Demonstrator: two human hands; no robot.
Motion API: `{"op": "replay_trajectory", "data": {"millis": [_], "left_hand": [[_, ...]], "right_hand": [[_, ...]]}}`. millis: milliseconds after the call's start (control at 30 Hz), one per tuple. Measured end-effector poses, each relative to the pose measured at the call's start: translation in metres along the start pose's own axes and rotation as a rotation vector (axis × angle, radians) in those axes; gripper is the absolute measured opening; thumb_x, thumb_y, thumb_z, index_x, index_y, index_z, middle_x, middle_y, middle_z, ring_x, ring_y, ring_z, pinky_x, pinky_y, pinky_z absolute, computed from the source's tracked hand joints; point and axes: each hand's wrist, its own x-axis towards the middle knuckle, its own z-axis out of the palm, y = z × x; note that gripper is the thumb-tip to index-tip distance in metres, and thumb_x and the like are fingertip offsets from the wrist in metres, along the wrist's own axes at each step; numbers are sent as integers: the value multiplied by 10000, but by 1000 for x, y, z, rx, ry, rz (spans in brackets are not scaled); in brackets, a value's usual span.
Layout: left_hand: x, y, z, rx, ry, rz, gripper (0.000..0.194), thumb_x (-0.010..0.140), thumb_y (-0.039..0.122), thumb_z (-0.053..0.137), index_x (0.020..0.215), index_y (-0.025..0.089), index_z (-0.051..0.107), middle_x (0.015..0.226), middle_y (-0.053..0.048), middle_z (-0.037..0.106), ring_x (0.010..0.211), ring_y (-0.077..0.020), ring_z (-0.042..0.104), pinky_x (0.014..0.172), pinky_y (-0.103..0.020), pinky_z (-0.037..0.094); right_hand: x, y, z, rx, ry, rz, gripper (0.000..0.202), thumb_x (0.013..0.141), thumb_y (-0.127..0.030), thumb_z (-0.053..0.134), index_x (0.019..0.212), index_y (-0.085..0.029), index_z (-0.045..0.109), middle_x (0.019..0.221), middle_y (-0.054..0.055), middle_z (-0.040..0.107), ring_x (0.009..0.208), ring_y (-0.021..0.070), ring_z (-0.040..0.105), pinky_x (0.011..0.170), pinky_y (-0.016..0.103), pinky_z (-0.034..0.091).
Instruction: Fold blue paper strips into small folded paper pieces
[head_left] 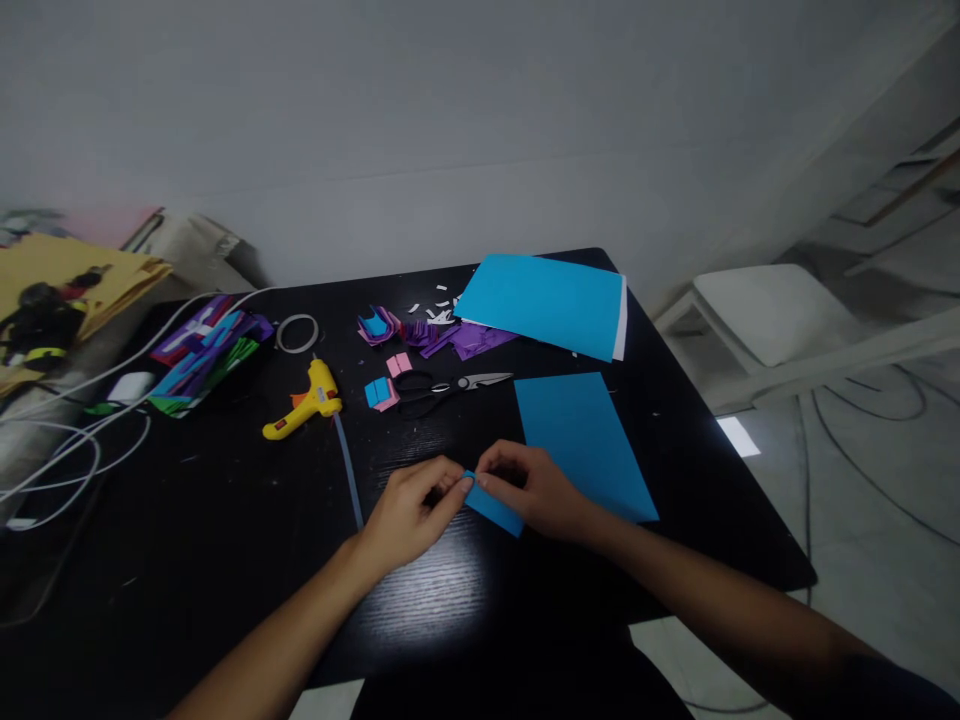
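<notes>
Between my hands is a small blue paper strip (pixel 495 514), held low over the black table. My left hand (pixel 416 505) pinches its left end between thumb and fingers. My right hand (pixel 536 490) grips the same end from the other side, thumb and fingertips pressed together, hiding part of the strip. A larger blue paper sheet (pixel 585 440) lies flat beneath and beside my right wrist. Just beyond my hands are black-handled scissors (pixel 450 388) with their blades pointing right, beside small folded pink and blue paper pieces (pixel 381 393).
A yellow glue gun (pixel 311 402) with a stick trailing from it lies left, near a tape ring (pixel 298 333). Coloured paper strips (pixel 210 350) and white cables (pixel 97 440) fill the left side. Stacked blue sheets (pixel 544 300) cover purple scraps at the back. A white chair (pixel 757 310) stands right.
</notes>
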Motion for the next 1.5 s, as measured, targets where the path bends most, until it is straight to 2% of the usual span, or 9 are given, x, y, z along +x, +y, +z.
{"op": "replay_trajectory", "data": {"millis": [667, 1133, 1500], "left_hand": [[1, 3, -1, 23, 77, 31, 142, 1026, 228, 611, 907, 189, 679, 706, 23, 639, 626, -117, 610, 620, -218, 503], [0, -2, -2, 1, -3, -46, 176, 1046, 278, 592, 923, 190, 681, 719, 25, 618, 651, -118, 598, 619, -215, 480], [4, 3, -4, 57, -78, -56, 201, 1041, 297, 575, 895, 192, 665, 710, 32, 593, 637, -122, 584, 617, -223, 450]], "right_hand": [[0, 2, 0, -6, -19, -2, 108, 916, -295, 692, 878, -196, 671, 766, -4, 659, 714, 151, 595, 667, 282, 451], [0, 0, 0, -8, -21, 3, 95, 918, -265, 686, 863, -191, 663, 762, -10, 641, 711, 146, 585, 669, 277, 446], [1, 1, 1, -2, -3, 18, 136, 903, -317, 712, 861, -199, 660, 758, -9, 642, 702, 148, 588, 668, 280, 459]]}}
